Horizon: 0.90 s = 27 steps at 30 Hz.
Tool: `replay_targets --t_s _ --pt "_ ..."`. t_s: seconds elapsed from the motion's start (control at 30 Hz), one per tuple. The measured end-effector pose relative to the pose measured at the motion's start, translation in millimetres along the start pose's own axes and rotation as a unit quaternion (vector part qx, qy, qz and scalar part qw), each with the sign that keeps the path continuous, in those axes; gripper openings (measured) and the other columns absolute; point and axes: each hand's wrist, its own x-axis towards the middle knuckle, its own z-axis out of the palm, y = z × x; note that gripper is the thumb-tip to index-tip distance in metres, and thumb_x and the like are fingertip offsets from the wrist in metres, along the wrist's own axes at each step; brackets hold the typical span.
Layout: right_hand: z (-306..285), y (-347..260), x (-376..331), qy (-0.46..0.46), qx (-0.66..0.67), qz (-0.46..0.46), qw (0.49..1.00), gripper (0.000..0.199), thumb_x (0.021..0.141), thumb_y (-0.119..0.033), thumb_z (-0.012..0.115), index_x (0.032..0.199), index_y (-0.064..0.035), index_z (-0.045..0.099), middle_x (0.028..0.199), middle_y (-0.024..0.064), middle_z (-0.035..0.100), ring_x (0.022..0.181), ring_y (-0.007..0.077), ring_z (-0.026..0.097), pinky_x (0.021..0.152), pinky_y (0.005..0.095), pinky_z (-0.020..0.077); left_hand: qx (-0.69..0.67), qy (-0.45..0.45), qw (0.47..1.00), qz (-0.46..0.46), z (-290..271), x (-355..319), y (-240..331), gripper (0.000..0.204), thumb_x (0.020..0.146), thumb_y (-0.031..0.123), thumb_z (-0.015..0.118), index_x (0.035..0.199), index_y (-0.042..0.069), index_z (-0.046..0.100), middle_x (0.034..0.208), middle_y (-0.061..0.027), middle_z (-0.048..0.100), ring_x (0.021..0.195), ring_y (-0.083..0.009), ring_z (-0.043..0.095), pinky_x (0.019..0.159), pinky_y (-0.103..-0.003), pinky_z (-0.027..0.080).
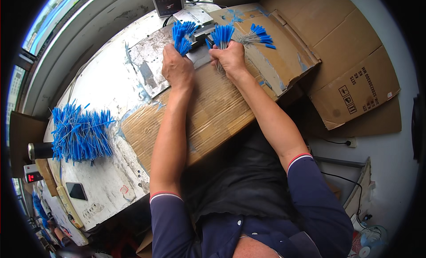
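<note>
On your far left, a small meter [32, 173] shows red digits, near a heap of blue-tipped wires [82, 134]. A black display box [168, 2] glows red too. Your left hand [178, 69] curls around one blue bundle [183, 37]; your right hand [230, 59] pinches another bundle [222, 34], beside a fanned third bundle [258, 37]. Rightmost, a carton [372, 82] bears dark print and handling symbols.

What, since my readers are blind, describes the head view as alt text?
The left hand grips one bunch of thin wires with blue ends, the right hand a second bunch, near cardboard. A third bunch fans out beside the right hand; a larger blue heap lies at left on a white table.
</note>
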Motion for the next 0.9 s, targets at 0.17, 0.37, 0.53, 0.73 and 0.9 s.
replay_targets --t_s 0.17,0.37,0.53,0.73,0.9 --pt "8.1 -6.4 3.6 0.026 -0.05 0.01 0.998 0.02 0.076 0.006 0.074 0.083 0.0005 0.057 0.08 0.0075 0.066 0.059 0.014 0.066 0.047 0.029 0.0558 -0.017 0.022 0.999 0.023 3.0 1.0 -4.4 0.019 0.087 0.0 0.053 0.105 0.003 0.056 0.093 -0.0204 0.064 0.085 -0.0429 0.063 0.075 -0.051 0.048" --pt "7.2 -7.8 2.9 0.002 -0.063 0.005 0.998 0.019 0.076 0.006 0.074 0.082 0.0008 0.057 0.079 0.0073 0.065 0.059 0.0145 0.066 0.046 0.0285 0.0552 -0.004 0.014 0.999 0.034 2.3 1.6 -7.9 0.021 0.082 -0.001 0.056 0.102 0.002 0.055 0.094 -0.0188 0.061 0.093 -0.0398 0.06 0.082 -0.048 0.046" --pt "9.7 -6.5 8.7 0.024 -0.042 0.001 0.999 0.018 0.076 0.006 0.074 0.081 0.0006 0.057 0.078 0.0072 0.065 0.06 0.0145 0.066 0.046 0.0284 0.0548 -0.013 0.024 0.999 0.043 4.8 1.4 -7.9 0.021 0.083 -0.002 0.053 0.104 0.001 0.056 0.095 -0.0209 0.062 0.091 -0.0415 0.061 0.08 -0.05 0.046" --pt "7.8 -5.2 7.7 0.036 0.031 0.014 0.999 0.016 0.077 0.005 0.075 0.084 0.0018 0.06 0.078 0.0102 0.067 0.061 0.0176 0.068 0.047 0.029 0.0565 -0.02 0.041 0.996 0.076 4.6 1.4 -5.9 0.025 0.083 -0.001 0.055 0.108 0.002 0.057 0.098 -0.0224 0.064 0.093 -0.0412 0.062 0.082 -0.049 0.048" --pt "-7.1 -4.2 1.2 -0.02 0.137 0.027 0.99 0.014 0.078 0.003 0.076 0.086 0.0057 0.065 0.078 0.0141 0.069 0.062 0.0211 0.069 0.051 0.0315 0.0598 0.02 -0.046 0.997 0.061 -0.1 -0.3 -3.7 0.018 0.083 0.001 0.057 0.101 0.004 0.057 0.089 -0.0175 0.067 0.088 -0.0373 0.065 0.078 -0.048 0.048"
